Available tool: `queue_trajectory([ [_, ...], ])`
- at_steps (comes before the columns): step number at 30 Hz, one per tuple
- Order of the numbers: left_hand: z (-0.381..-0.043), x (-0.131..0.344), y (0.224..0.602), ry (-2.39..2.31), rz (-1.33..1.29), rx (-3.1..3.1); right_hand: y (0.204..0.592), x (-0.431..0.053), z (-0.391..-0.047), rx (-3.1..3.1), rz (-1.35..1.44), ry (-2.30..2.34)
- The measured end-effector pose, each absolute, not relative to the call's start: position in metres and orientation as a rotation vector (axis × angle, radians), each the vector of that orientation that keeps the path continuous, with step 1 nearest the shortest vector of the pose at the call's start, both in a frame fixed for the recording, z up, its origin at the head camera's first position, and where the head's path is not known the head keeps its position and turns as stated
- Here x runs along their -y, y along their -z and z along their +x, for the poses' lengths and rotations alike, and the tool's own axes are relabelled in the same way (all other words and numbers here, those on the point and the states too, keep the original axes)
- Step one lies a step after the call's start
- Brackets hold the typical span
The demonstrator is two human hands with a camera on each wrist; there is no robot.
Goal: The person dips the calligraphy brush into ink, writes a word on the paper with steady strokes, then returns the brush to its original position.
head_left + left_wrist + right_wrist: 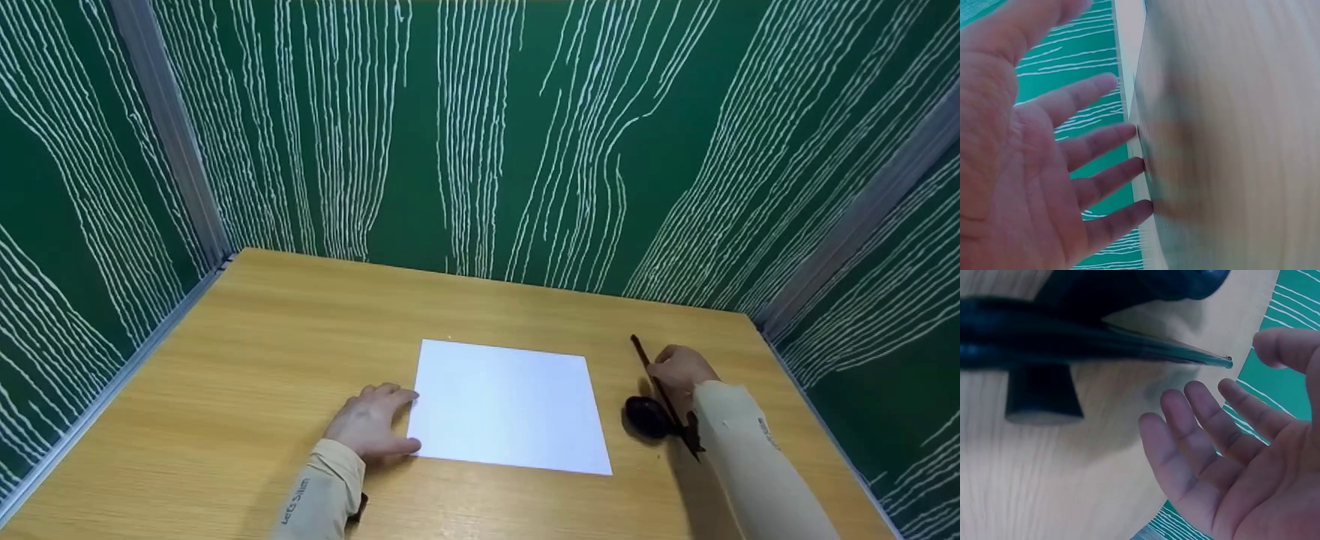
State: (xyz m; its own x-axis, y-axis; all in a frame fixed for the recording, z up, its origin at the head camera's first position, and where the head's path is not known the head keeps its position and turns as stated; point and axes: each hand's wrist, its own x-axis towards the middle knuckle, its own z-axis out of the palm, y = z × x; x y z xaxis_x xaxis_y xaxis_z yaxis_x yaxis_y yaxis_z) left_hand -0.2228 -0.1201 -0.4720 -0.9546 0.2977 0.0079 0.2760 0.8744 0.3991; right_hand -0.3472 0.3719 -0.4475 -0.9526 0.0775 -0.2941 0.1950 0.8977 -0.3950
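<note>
A white sheet of paper (510,409) lies on the table. My left hand (373,421) is at its left edge, thumb and fingers spread, with the thumb tip at the near left corner. Slim and dark, a tapering stick (643,352) like a brush handle slants across a small black stand (1044,396) on the right. Beside the stick my right hand (682,367) hovers; in the right wrist view its fingers (1176,422) are loosely bent, with nothing between them and the thumb. A rounded black object (646,418) sits just left of the stick.
The wooden table (322,315) is bounded by green panels (420,150) with wavy white lines at the back and both sides. Grey metal posts (169,127) stand at the corners.
</note>
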Motion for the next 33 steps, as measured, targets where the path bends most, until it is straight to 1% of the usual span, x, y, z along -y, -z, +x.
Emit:
queue_trajectory([
  [13,-0.225,0.116,0.473,-0.564,0.414,-2.995,0.46,-0.371,-0.356,-2.708,0.301,0.74],
  [19,-0.225,0.118,0.473,-0.54,0.423,-3.016,0.461,-0.368,-0.36,-2.694,0.291,0.739],
  [25,-0.225,0.12,0.476,-0.543,0.429,-3.023,0.444,-0.364,-0.353,-2.747,0.28,0.75],
  [33,-0.225,0.119,0.476,-0.538,0.424,-3.018,0.41,-0.366,-0.33,-2.922,0.117,0.914],
])
